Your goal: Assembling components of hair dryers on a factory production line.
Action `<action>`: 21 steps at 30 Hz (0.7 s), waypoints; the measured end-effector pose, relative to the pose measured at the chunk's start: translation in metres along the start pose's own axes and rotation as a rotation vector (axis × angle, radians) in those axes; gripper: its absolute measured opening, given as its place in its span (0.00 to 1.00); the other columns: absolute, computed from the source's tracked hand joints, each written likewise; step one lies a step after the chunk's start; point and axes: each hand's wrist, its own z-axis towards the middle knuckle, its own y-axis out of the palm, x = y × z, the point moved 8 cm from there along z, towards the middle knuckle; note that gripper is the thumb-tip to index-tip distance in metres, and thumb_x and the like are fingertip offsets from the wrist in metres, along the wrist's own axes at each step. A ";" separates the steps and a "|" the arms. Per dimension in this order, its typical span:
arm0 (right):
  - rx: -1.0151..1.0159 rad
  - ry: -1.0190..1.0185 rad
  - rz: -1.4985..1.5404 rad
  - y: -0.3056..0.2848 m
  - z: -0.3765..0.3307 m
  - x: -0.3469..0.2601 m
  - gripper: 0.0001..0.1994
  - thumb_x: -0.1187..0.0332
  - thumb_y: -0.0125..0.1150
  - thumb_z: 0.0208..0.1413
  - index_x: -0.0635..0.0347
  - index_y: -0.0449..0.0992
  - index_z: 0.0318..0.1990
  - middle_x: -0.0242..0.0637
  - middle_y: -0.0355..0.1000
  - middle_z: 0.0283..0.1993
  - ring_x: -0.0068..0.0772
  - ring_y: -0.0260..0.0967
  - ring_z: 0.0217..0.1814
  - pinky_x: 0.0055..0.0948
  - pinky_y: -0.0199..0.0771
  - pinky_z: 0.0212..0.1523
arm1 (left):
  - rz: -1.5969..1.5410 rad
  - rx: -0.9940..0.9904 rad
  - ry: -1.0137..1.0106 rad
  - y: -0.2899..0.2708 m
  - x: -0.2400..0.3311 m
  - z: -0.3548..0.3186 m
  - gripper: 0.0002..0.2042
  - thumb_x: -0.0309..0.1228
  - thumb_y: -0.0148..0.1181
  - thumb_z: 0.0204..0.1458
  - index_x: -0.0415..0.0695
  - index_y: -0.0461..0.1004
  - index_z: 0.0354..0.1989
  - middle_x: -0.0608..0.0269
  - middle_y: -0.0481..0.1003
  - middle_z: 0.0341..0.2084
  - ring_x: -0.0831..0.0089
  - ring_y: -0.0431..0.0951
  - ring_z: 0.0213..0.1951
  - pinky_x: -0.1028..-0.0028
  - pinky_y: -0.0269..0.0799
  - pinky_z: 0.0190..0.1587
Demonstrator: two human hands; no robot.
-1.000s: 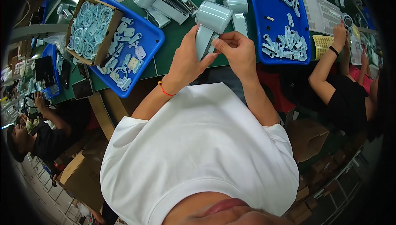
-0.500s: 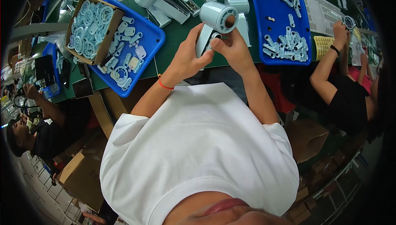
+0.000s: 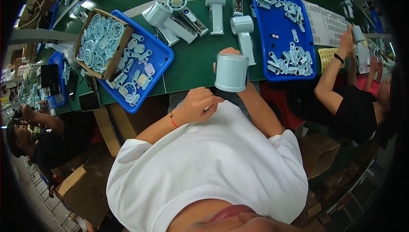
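Far left: another person [image 3: 30,140] seated at the bench edge, arm raised. On the green table [image 3: 194,68], a cardboard box [image 3: 100,44] of pale blue ring parts sits on a blue tray [image 3: 162,57] holding loose small parts. Left hand [image 3: 198,104]: free, holds nothing, fingers loosely curled toward the palm, just below and left of the fan; red cord at the wrist. Pale blue handheld fan body [image 3: 231,72]: held up in front of the chest at the table's near edge, round head facing the camera. Right hand [image 3: 228,53]: mostly hidden behind the fan head, fingers wrapped on it; exact grip cannot be told. Behind, several finished fans [image 3: 215,4] lie on the table. Right: second blue tray [image 3: 266,32] with small pale parts. Far right: a co-worker [image 3: 353,100] in black, arm reaching to the table.
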 end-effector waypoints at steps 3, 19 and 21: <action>-0.053 -0.042 -0.761 0.020 0.019 -0.047 0.18 0.75 0.61 0.42 0.60 0.66 0.43 0.40 0.68 0.39 0.44 0.67 0.41 0.34 0.69 0.41 | 0.178 0.139 0.236 -0.008 0.033 0.016 0.14 0.17 0.59 0.33 0.43 0.75 0.32 0.65 0.71 0.22 0.69 0.72 0.27 0.71 0.67 0.31; -0.183 -0.049 -0.861 0.007 -0.005 -0.046 0.27 0.66 0.64 0.43 0.57 0.68 0.54 0.37 0.67 0.52 0.40 0.62 0.54 0.37 0.57 0.54 | 0.830 -0.099 -0.194 -0.004 -0.059 0.024 0.23 0.37 0.68 0.35 0.46 0.72 0.43 0.67 0.70 0.41 0.58 0.66 0.48 0.50 0.60 0.49; -0.165 -0.077 -0.886 0.007 -0.009 -0.042 0.26 0.66 0.64 0.43 0.58 0.68 0.54 0.37 0.67 0.52 0.40 0.62 0.53 0.37 0.59 0.53 | 0.845 -0.089 -0.181 -0.001 -0.058 0.026 0.23 0.36 0.68 0.34 0.46 0.72 0.43 0.67 0.70 0.40 0.58 0.66 0.47 0.50 0.60 0.49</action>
